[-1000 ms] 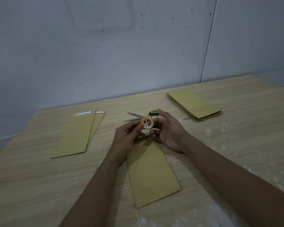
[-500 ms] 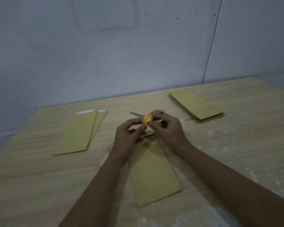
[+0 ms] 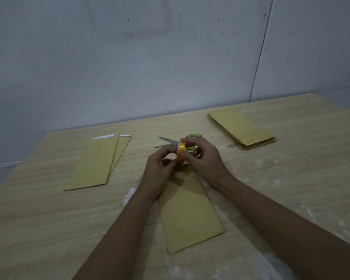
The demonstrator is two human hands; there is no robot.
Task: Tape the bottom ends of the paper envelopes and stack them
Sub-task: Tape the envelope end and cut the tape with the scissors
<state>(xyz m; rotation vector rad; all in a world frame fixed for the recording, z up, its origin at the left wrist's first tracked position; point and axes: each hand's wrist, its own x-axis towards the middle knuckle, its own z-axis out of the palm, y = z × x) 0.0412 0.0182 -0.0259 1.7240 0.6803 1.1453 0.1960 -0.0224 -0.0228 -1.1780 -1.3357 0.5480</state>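
1. Tape roll (image 3: 180, 152) held edge-up above the far end of the middle envelope (image 3: 187, 214), pinched by both hands: left (image 3: 160, 172), right (image 3: 203, 158).
2. Could lose the free tape end, or stick it to fingers.
3. Could shift the unweighted envelope on the desk (image 3: 49, 229).
4. Scissors (image 3: 177, 142) just behind: open blades near knuckles.
5. Taped pair (image 3: 98, 162) left, stack (image 3: 242, 128) right, well apart.
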